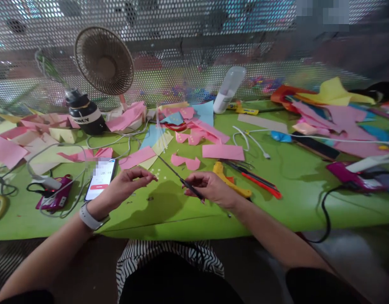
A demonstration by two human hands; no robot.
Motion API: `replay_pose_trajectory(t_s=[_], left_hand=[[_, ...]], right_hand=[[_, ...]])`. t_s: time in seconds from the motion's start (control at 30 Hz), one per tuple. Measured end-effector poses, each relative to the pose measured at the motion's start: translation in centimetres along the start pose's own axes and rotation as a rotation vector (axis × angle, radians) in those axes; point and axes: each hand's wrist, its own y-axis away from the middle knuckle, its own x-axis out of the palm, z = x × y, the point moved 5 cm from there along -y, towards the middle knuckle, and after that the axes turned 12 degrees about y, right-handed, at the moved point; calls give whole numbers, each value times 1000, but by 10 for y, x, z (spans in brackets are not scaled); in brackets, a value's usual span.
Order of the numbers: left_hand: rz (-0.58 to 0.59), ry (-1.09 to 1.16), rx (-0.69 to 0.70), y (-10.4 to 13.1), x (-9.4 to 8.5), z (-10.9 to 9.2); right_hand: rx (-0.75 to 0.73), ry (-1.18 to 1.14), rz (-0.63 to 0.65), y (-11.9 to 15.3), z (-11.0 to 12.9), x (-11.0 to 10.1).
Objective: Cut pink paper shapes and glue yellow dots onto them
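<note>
My right hand (210, 188) is wrapped round a slim dark tool with a long thin tip (192, 187); its exact kind is unclear. The tip points up and left over the green table. My left hand (131, 183) is closed in a pinch, and whatever its fingertips hold is too small to make out. Close to those fingertips lie several tiny pale pieces (155, 172). Just beyond the tool is a pink paper cutout with a scalloped edge (185, 161). Another pink cutout with small yellow marks (190, 137) lies farther back.
A phone (101, 179) lies left of my left hand. A yellow glue gun (229, 179) and a red-and-black cutter (260, 183) lie to the right. Behind stand a fan (104, 61), a dark jar (85, 114) and a clear bottle (229, 89). Cables cross both sides.
</note>
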Motion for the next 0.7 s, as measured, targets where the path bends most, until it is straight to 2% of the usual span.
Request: replay_pose_trajectory(t_s=[0.07,0.1,0.23,0.3,0.43,0.47,0.53,0.7], left_hand=[[-81,-117,110,-7,-11,-20],[-106,-171,120,-16,-19,-27],[-223,-355,147,-73,-60,-41],[-319,-460,187,-106,-85,-41],[-369,-534,111,-156,-120,-21],[-396,-578,115,-162,-126,-17],[-375,-727,121,-171,-129,-12],[-311,-1169,120,-174,-115,-11]], right_hand=[[-16,-1,-13,1,3,0],[-19,-3,-14,1,5,1],[-7,6,2,5,6,-1],[17,36,10,9,4,-6],[55,144,-28,16,5,-26],[58,176,-57,15,6,-34],[49,244,-137,10,10,-54],[15,445,-392,-23,23,-114]])
